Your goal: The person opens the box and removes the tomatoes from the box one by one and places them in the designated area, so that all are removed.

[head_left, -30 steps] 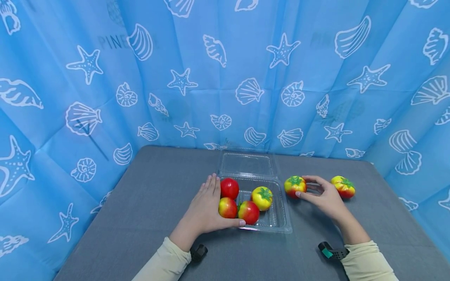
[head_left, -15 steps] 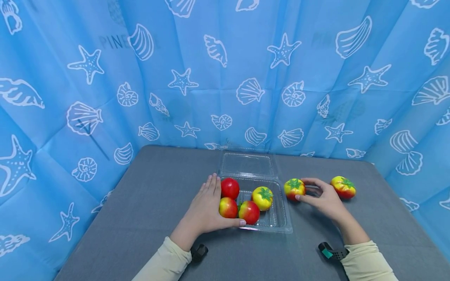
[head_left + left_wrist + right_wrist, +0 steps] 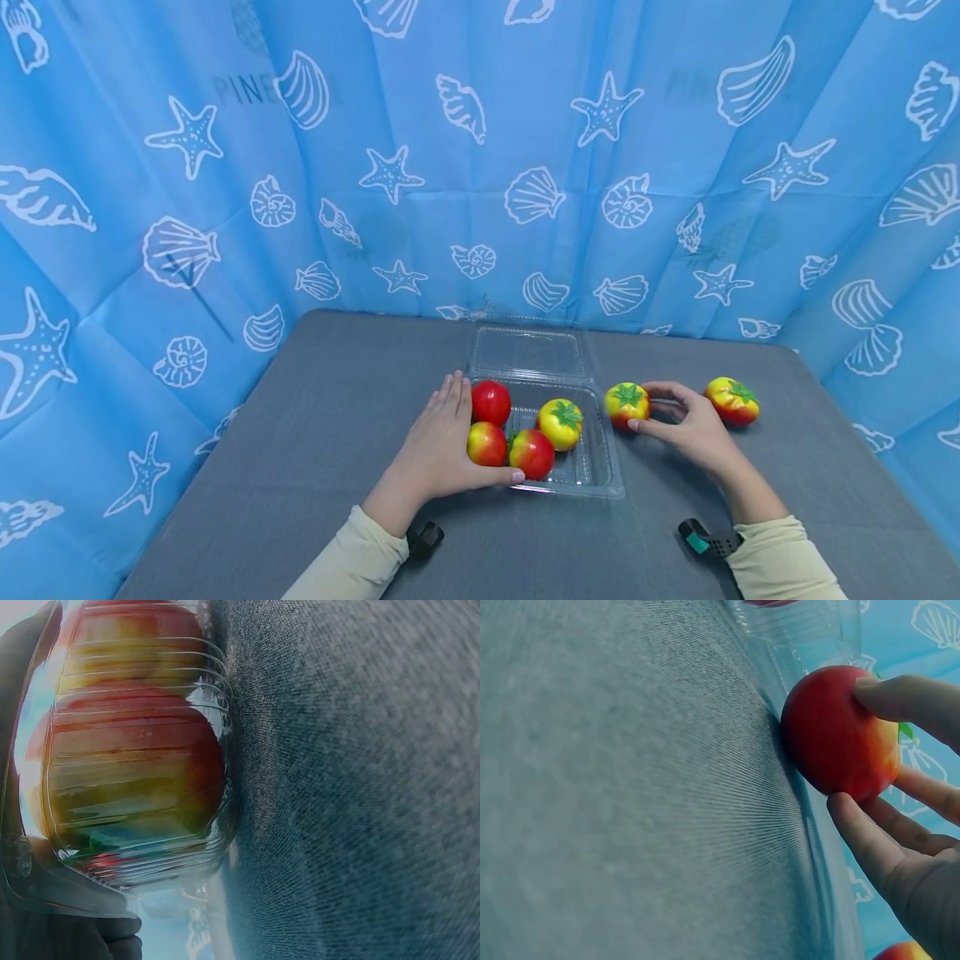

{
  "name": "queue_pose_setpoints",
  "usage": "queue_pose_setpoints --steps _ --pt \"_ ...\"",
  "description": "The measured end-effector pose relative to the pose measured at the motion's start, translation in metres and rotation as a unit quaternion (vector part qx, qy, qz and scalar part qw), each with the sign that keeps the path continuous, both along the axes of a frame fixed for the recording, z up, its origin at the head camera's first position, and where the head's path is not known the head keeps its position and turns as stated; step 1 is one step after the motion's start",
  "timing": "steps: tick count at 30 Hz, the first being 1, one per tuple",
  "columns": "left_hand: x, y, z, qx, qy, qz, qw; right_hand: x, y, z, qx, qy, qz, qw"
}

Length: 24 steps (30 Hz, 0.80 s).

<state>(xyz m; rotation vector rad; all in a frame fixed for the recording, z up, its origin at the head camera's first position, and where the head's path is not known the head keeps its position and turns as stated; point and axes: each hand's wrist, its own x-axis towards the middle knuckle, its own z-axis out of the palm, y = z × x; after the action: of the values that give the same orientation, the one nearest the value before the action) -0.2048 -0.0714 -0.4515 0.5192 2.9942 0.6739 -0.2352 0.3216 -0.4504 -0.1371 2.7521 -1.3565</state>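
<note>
Near the right rim of the clear plastic hinged container, the glossy round red-and-yellow tomato with green leaves is pinched by the right hand's grip. It has shifted slightly containerward, narrowing the gap, but seems not yet inside with four similar fruits. The left hand's grip, thumb and straight fingers apart, rests along the container. Faint "PINE" lettering shows on the blue shell-print curtain; no brand is legible.

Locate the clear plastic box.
In the head view, the box sits just right of centre on the grey table, between the left hand and the fruit the right hand holds.
</note>
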Motion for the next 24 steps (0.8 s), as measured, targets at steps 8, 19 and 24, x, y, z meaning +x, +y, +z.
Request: queue_pose_setpoints --steps 8,19,24 --pt "-0.0003 0.0002 -0.0013 -0.001 -0.001 0.001 1.0000 0.0001 -0.0055 -0.0035 0.004 0.003 -0.010 0.9999" --pt "-0.0001 0.0000 -0.0003 0.001 -0.004 0.001 1.0000 0.0002 -0.0061 -0.0030 0.003 -0.006 -0.017 0.9998" --pt "-0.0007 0.0001 -0.0005 0.003 -0.003 0.000 1.0000 -0.0001 -0.0062 -0.0009 -0.001 -0.010 -0.015 0.9998"
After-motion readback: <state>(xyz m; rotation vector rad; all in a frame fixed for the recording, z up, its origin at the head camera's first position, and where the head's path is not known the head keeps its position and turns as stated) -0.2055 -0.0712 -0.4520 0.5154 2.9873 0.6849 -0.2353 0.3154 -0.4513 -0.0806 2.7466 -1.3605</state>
